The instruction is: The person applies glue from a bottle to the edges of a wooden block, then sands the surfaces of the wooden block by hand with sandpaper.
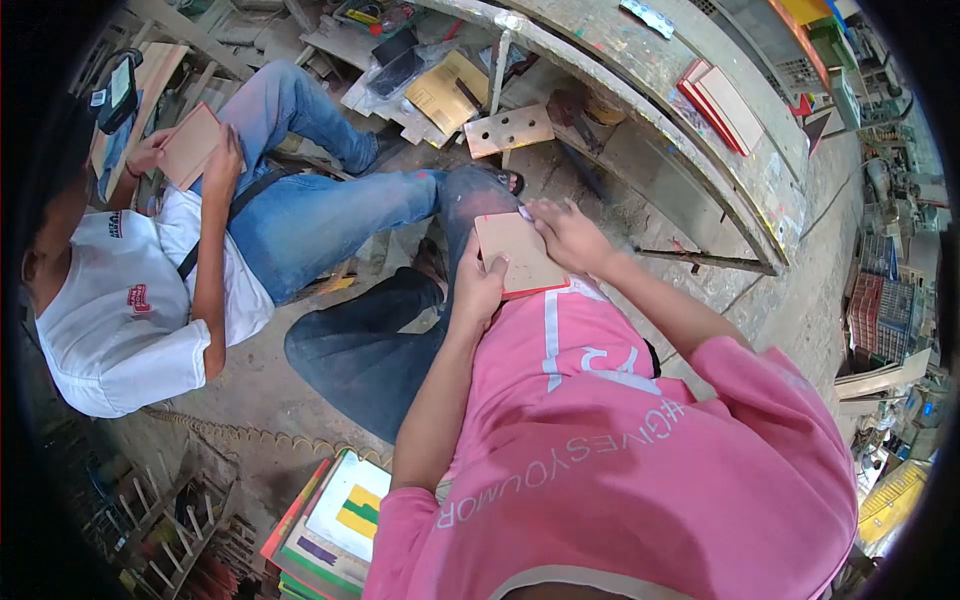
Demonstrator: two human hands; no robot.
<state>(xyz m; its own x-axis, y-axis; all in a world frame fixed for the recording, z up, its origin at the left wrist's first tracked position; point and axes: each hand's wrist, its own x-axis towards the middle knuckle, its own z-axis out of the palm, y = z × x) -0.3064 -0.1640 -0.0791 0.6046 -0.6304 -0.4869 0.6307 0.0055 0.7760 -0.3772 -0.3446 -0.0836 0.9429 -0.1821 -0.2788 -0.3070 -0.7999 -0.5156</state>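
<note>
A flat tan board [520,250] with a red edge lies across my lap, near my knee. My left hand [480,280] grips its lower left side, thumb on the top face and fingers underneath. At the board's upper right edge is my right hand [572,236], with its fingers bent and pressed together. A small pale piece [526,213] pokes out at the fingertips; its kind is too small to make out.
To the left, a seated co-worker in a white shirt holds a similar tan board [192,146]. Red-edged boards [722,105] rest on a worn workbench [640,75]. Colourful panels [335,520] are stacked at lower left, near a coiled hose [250,434]. A block with holes [510,131] stands ahead.
</note>
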